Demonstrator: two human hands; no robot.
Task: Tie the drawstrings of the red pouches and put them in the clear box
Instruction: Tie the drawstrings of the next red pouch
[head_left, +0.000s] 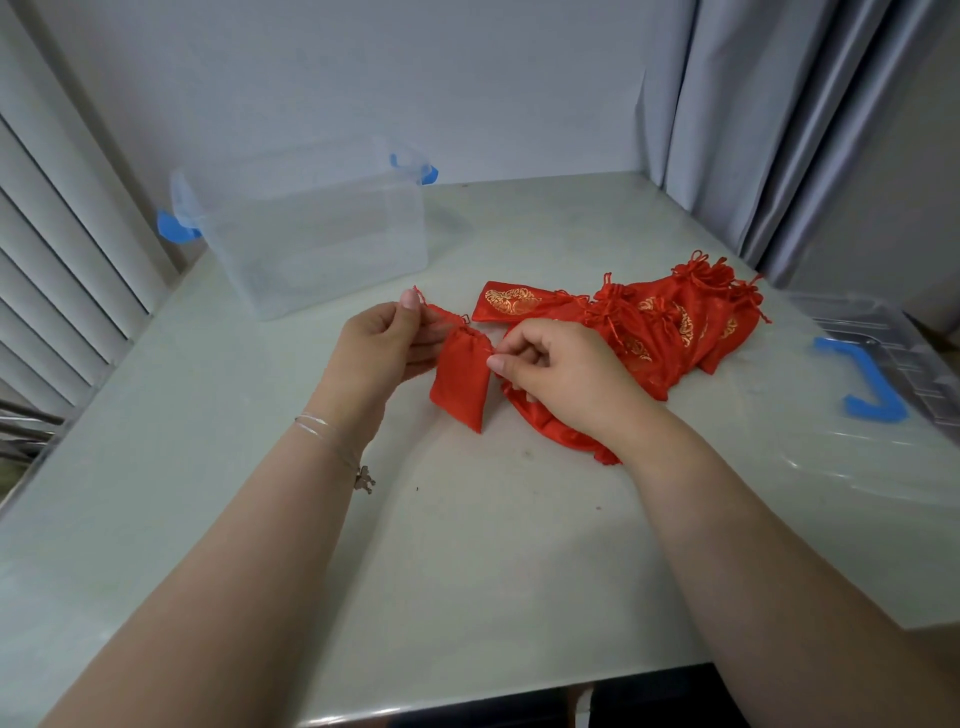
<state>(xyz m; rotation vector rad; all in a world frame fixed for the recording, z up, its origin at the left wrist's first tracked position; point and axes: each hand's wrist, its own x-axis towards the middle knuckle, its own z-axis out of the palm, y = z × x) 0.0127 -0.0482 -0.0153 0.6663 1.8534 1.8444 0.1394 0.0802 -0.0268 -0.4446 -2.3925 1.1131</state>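
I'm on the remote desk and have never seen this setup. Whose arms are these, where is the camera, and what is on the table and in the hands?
There is no machine: a person works with bare hands, and the single picture comes from a camera on their head, looking down. The left hand and right hand each pinch a drawstring of one red pouch, pulling its mouth closed. More red pouches lie heaped on the table to the right. The clear box stands at the back left with no pouch inside that I can see. Its lid, with a blue handle, lies at the right edge.
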